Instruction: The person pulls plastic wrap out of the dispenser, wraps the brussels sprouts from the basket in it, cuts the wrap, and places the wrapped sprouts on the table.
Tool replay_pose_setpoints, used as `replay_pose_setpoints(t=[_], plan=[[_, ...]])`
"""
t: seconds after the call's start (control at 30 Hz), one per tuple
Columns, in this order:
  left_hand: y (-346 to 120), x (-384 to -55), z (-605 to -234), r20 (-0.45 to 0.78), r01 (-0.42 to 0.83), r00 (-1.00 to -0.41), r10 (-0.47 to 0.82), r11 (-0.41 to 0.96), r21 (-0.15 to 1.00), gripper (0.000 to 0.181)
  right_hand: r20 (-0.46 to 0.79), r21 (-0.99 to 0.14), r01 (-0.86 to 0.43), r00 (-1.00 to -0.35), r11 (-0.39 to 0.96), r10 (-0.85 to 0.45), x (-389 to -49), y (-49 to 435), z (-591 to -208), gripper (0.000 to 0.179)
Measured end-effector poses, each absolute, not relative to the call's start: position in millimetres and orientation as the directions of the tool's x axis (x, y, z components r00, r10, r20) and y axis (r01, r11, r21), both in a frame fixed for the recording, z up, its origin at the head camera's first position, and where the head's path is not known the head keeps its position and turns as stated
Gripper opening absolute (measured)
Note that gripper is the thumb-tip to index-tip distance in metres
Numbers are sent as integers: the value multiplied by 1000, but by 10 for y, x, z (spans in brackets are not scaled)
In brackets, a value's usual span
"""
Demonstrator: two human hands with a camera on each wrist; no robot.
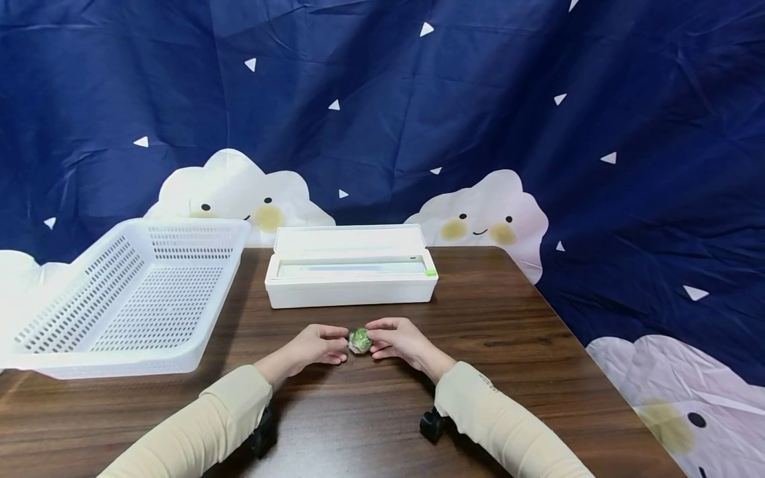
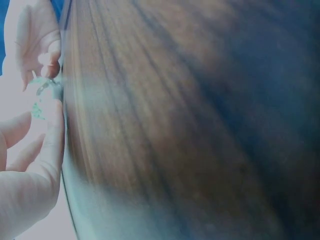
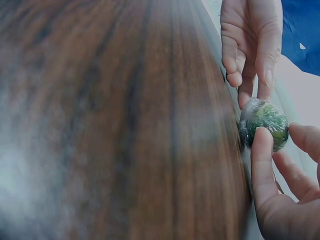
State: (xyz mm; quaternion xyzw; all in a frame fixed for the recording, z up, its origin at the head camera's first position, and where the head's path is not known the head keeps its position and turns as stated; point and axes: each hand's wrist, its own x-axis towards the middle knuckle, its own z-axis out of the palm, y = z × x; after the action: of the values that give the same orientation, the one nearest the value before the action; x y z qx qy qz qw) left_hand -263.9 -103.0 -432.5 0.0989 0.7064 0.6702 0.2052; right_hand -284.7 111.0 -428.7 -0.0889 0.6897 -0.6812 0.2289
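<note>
A small round green item wrapped in clear plastic film is between my two hands, close over the wooden table. The film is crinkled and shiny in the right wrist view, and dark and light green show through it. My right hand pinches the wrapped green item from the right between thumb and fingers. From the left, the curled fingertips of my left hand hold its other side, partly hidden behind it in the right wrist view. In the left wrist view the wrapped item is overexposed at the edge.
A long white box with its lid raised stands just beyond the hands, a green tab at its right end. To the left is a large white perforated basket. A blue cloud-print cloth hangs behind the table.
</note>
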Motion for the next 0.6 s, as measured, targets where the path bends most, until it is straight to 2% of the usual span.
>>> replay_pose_setpoints(t=[0.27, 0.6], plan=[[-1031, -2639, -4303, -161, -137, -903, 399, 87, 987, 42, -205, -978, 199, -876, 59, -437, -2861, 1078, -4308, 37], [-1109, -2681, -4273, -166, -136, -924, 346, 110, 985, 41, -205, -979, 179, -901, 101, -382, -2907, 1144, -4306, 38]])
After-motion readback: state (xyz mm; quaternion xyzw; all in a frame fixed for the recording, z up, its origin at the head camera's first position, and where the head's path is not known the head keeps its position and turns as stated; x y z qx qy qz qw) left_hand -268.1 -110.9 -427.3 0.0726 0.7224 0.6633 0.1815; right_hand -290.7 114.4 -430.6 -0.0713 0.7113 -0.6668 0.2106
